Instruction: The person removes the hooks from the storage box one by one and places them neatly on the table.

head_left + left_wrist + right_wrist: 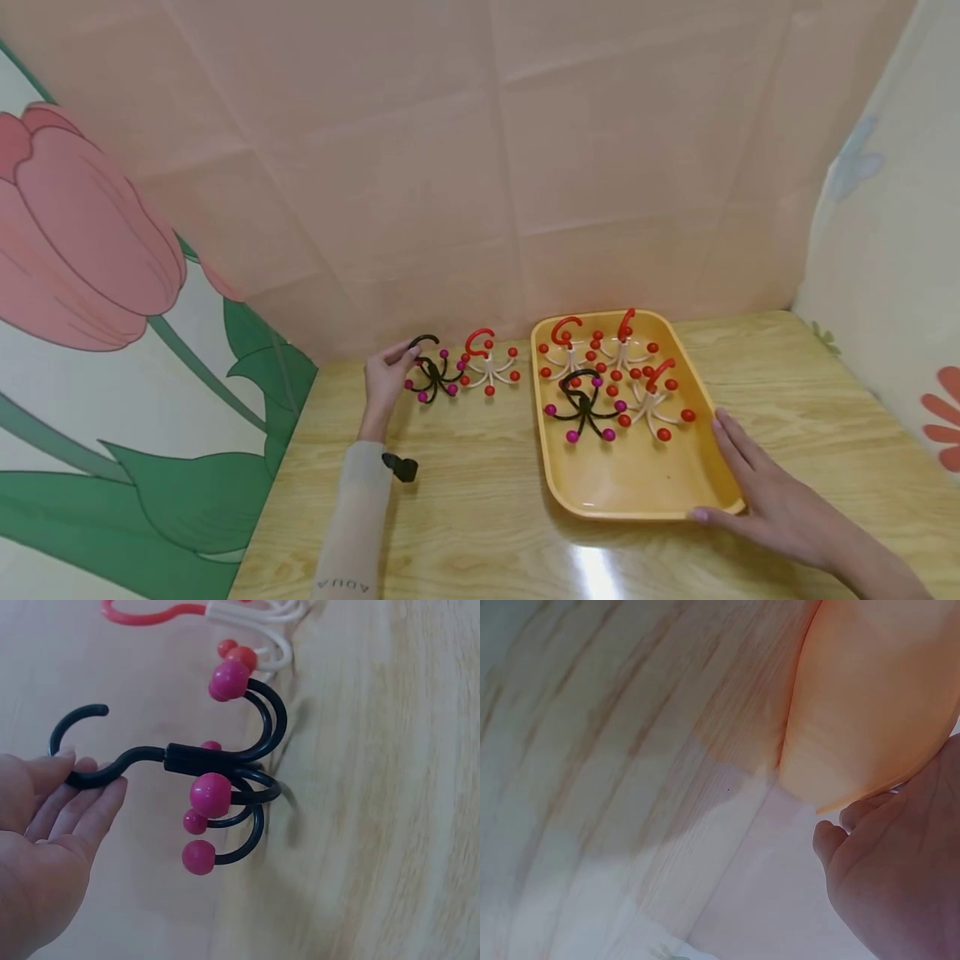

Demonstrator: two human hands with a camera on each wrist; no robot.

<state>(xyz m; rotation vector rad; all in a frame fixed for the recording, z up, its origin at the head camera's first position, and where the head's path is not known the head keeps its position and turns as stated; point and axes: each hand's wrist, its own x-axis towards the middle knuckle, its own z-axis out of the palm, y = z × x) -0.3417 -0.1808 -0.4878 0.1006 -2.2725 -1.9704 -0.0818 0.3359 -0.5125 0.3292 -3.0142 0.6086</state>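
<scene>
My left hand (384, 382) pinches the curved top of a black multi-claw hook hanger (201, 760) between thumb and fingers. Its prongs end in magenta balls and hang close to the wood table. To its right stands a white hook hanger (490, 368) with a red hook and red balls, partly cut off in the left wrist view. My right hand (776, 504) lies at the near right corner of a yellow tray (553, 487), fingers along its side and thumb at the near rim. Inside are a black hanger (584, 405) and several white-and-red ones (651, 403).
A pink sheet (420, 167) covers the wall behind the table (465, 483). Panels with a tulip picture (97, 225) and a red flower (947, 417) border the left and right sides. The tray reaches back nearly to the sheet.
</scene>
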